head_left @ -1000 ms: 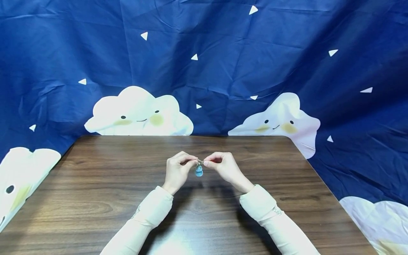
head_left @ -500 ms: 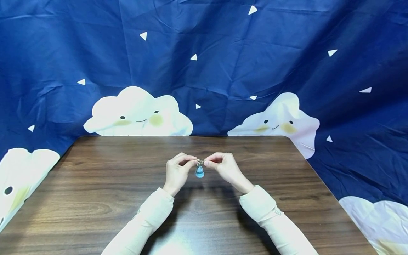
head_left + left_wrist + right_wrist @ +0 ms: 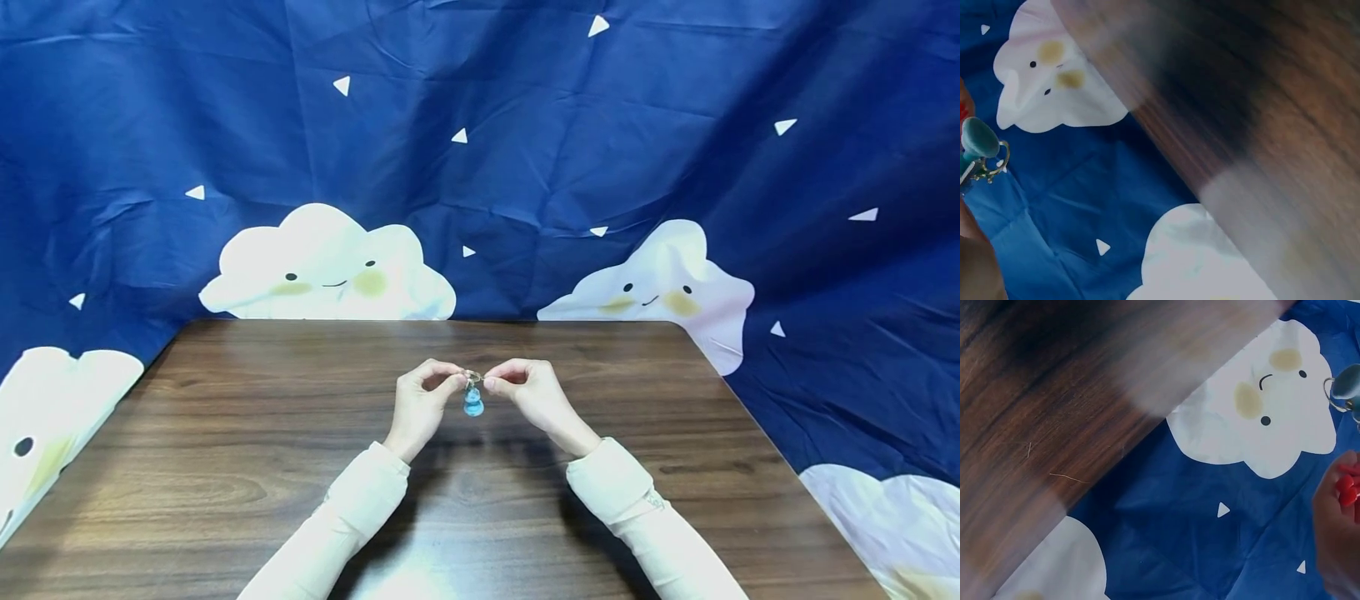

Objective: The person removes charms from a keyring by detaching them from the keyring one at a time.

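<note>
Above the middle of the table, a keychain hangs between the two hands. Its pendant [image 3: 473, 403] is translucent blue and gourd-shaped, below a small gold ring [image 3: 472, 377]. My left hand [image 3: 417, 407] pinches the ring's left side between thumb and forefinger. From the right, my right hand [image 3: 540, 402] pinches at the opposite side of the same ring. In the left wrist view the teal pendant [image 3: 980, 137] and gold clasp parts show at the left edge. The right wrist view catches the ring and part of the pendant [image 3: 1349, 384], with glossy red bits [image 3: 1347, 489] at the fingers.
A brown wood-grain table [image 3: 225, 492] spreads beneath both forearms. Behind it and at its sides hangs a dark blue cloth [image 3: 510, 125] printed with white clouds and triangles. The white sleeves [image 3: 360, 492] are turned up at the wrists.
The pendant has swung slightly to the right, and more of the gold ring shows between the fingertips. Both hands have shifted a little rightward, still pinching.
</note>
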{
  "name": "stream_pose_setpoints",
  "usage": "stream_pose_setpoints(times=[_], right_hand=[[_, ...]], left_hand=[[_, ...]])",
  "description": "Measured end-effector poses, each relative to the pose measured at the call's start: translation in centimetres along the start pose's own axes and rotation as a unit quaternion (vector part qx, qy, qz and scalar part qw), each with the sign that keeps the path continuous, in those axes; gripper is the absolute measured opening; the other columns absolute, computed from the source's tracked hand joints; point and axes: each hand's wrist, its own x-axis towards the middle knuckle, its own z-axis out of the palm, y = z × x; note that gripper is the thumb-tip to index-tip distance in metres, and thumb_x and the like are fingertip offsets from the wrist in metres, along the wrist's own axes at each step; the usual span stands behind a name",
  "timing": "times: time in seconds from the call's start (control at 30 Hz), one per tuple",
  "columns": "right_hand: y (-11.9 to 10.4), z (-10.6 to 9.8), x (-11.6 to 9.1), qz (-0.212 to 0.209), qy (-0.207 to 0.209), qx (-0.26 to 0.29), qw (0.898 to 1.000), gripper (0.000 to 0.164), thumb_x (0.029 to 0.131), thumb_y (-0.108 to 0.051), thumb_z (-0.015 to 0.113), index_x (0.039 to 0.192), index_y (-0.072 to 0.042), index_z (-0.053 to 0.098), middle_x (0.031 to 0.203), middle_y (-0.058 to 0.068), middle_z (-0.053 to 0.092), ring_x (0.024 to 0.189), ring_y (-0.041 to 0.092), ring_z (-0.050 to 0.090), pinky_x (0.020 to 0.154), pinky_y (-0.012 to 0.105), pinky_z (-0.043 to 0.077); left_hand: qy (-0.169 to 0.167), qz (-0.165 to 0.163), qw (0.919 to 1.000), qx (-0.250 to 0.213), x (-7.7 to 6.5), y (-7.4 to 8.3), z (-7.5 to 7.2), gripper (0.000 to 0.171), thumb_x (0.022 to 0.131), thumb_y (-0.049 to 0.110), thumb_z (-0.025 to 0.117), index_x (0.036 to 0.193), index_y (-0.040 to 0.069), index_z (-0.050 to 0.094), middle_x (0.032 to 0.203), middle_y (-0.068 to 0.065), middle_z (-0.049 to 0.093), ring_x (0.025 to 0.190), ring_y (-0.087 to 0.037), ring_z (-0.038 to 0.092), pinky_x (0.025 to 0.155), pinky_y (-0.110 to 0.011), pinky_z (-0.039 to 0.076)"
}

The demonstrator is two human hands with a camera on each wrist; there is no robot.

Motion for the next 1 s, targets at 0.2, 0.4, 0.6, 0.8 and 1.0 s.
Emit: stream_pose_setpoints(times=[0.2, 0.4, 0.6, 0.8, 1.0], right_hand=[[0.0, 0.1, -0.3, 0.007, -0.01, 0.007, 1.0, 0.014, 0.078, -0.007, 0.068, 0.088, 0.004, 0.067, 0.073, 0.004, 0.068, 0.068, 0.009, 0.061, 0.065, 0.024, 0.05], [-0.4, 0.2, -0.4, -0.005, -0.006, -0.017, 1.0, 0.012, 0.079, -0.003, 0.066, 0.086, 0.007, 0.066, 0.074, 0.013, 0.067, 0.064, 0.009, 0.057, 0.058, 0.019, 0.045], [-0.3, 0.1, -0.4, -0.028, 0.002, -0.053, 0.998, 0.01, 0.08, -0.008, 0.067, 0.085, 0.001, 0.068, 0.075, 0.011, 0.067, 0.061, 0.005, 0.051, 0.054, 0.017, 0.042], [-0.3, 0.2, -0.6, -0.041, 0.014, -0.083, 0.996, 0.005, 0.079, -0.011, 0.069, 0.081, -0.007, 0.069, 0.072, 0.004, 0.065, 0.059, 0.007, 0.05, 0.052, 0.018, 0.041], [-0.1, 0.3, -0.7, -0.047, 0.012, -0.088, 0.995, 0.005, 0.079, -0.013, 0.07, 0.08, -0.008, 0.07, 0.072, 0.003, 0.066, 0.059, 0.007, 0.05, 0.052, 0.018, 0.042]], left_hand=[[-0.044, -0.043, 0.9975, 0.037, -0.4, 0.0, -0.1, 0.013, 0.08, 0.001, 0.066, 0.092, -0.002, 0.064, 0.088, -0.019, 0.066, 0.074, -0.006, 0.064, 0.073, -0.024, 0.054], [-0.075, -0.04, 0.9927, 0.085, -0.3, -0.1, -0.3, 0.019, 0.08, 0.003, 0.066, 0.099, 0.0, 0.065, 0.094, -0.016, 0.066, 0.079, -0.01, 0.065, 0.072, -0.025, 0.055], [-0.08, -0.011, 0.9863, 0.144, -0.3, 0.1, -0.6, 0.012, 0.08, 0.013, 0.069, 0.092, 0.01, 0.069, 0.087, -0.006, 0.07, 0.072, -0.009, 0.065, 0.065, -0.019, 0.052], [-0.08, 0.066, 0.9738, 0.203, -0.2, 0.6, -0.8, 0.006, 0.078, 0.012, 0.07, 0.083, 0.01, 0.071, 0.078, -0.001, 0.067, 0.069, -0.011, 0.066, 0.063, -0.019, 0.053], [-0.065, 0.084, 0.9741, 0.2, -0.1, 0.9, -1.0, 0.003, 0.076, 0.007, 0.071, 0.079, 0.007, 0.07, 0.077, -0.003, 0.067, 0.07, -0.012, 0.066, 0.063, -0.02, 0.054]])
